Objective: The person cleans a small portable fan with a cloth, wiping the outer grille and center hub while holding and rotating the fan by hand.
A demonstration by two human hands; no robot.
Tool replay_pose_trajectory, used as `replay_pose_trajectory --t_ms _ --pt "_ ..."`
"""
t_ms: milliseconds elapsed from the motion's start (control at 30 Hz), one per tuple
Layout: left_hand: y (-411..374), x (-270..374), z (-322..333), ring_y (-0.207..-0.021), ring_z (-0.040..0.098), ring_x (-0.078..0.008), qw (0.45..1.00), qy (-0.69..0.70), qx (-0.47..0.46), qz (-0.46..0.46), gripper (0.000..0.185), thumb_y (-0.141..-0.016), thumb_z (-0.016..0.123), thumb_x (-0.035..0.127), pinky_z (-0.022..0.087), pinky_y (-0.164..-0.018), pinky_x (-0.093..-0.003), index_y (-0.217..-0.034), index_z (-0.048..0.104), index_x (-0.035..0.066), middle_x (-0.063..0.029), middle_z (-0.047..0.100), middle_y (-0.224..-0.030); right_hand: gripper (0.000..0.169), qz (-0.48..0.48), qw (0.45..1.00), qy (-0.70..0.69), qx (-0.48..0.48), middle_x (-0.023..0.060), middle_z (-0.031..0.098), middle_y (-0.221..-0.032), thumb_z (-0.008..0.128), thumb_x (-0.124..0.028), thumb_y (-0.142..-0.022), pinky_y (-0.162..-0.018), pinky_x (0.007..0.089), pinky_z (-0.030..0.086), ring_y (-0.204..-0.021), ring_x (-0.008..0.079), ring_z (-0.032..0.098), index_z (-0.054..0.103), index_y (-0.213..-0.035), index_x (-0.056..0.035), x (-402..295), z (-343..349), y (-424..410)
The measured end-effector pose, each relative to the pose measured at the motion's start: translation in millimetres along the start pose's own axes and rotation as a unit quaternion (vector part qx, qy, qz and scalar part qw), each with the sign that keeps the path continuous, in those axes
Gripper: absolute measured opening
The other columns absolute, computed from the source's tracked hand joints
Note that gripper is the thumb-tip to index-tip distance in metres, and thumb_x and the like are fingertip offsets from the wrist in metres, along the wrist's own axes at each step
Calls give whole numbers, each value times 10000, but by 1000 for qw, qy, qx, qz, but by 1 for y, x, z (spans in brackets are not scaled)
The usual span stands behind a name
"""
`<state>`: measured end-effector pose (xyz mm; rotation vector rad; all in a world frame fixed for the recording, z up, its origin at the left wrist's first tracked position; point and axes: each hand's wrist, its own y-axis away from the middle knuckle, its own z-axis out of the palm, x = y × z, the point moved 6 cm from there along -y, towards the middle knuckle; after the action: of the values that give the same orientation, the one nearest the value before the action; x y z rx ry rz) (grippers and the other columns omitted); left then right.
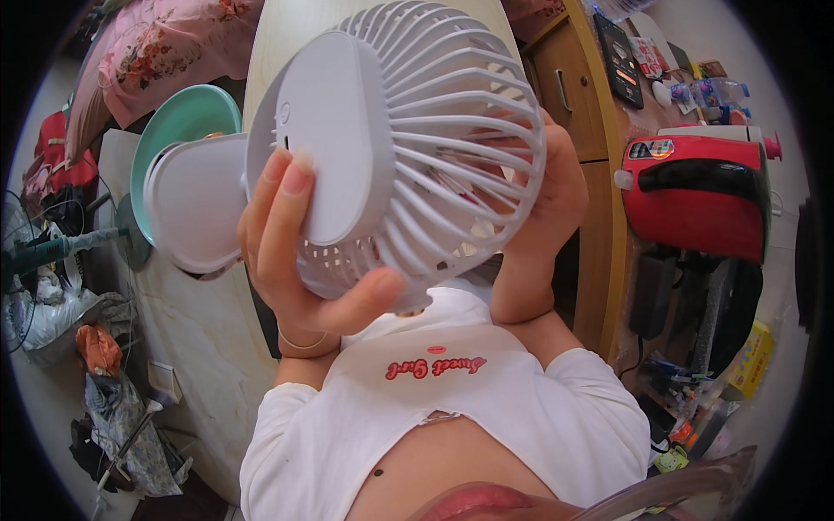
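Note:
A white portable fan (339, 124) is held up before my chest, tilted, with the back of its ribbed cage (449, 124) towards me. Its rounded white base or stand (195, 202) points left. My left hand (293, 267) grips the fan from below, two fingertips on the smooth rear housing beside a small slot, thumb near the lower ribs. At the cage's far right side is my right hand (554, 182), its fingers reaching round to the front. The ribs partly hide those fingers, so what they pinch, if anything, does not show.
Below the fan is a pale tabletop (287, 26), with a green basin (189, 107) to the left. Along the right, a wooden cabinet (567, 78) adjoins a cluttered surface with a red appliance (697, 195) and a phone (619, 58). Bags (124, 417) lie at left.

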<state>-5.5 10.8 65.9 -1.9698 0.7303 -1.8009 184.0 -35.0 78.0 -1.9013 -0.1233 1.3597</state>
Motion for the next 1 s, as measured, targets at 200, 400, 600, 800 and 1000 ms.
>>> replay_pose_trajectory --t_ms 200,400,600,800,1000 --pt "-2 -4 1 -1101 478 -273 995 -77 -31 48 731 -685 685 474 358 -947 -358 -1193 471 -7 -161 503 -1204 233 -12 993 101 -50 94 612 -843 687 54 -657 -551 212 454 -631 136 570 564 -844 -9 4 -3 -3" --pt "2 0 3 -1118 467 -270 997 -59 -26 31 747 -695 671 489 359 -951 -360 -1203 452 -12 -151 506 -1199 205 -7 997 -81 18 125 610 -881 660 86 -680 -527 178 436 -645 89 555 549 -840 21 7 -4 5" --pt "2 -1 3 -1111 465 -274 997 -62 -24 35 773 -691 665 518 357 -957 -360 -1207 448 -15 -149 503 -1201 204 -41 999 -14 -11 131 612 -888 661 83 -679 -506 166 422 -642 80 555 552 -842 27 7 -3 2" --pt "2 20 6 -1073 483 -268 982 -123 -38 141 726 -722 623 539 397 -874 -353 -1213 462 29 -128 487 -1188 201 -50 991 -118 28 156 607 -921 656 67 -710 -568 194 456 -701 125 593 537 -867 26 7 0 4" --pt "1 25 2 -1071 484 -262 968 -183 -51 162 731 -728 601 560 396 -851 -345 -1215 458 35 -105 480 -1191 139 -13 963 -268 28 167 581 -920 553 94 -793 -621 229 468 -708 123 570 496 -876 -2 15 -10 5"
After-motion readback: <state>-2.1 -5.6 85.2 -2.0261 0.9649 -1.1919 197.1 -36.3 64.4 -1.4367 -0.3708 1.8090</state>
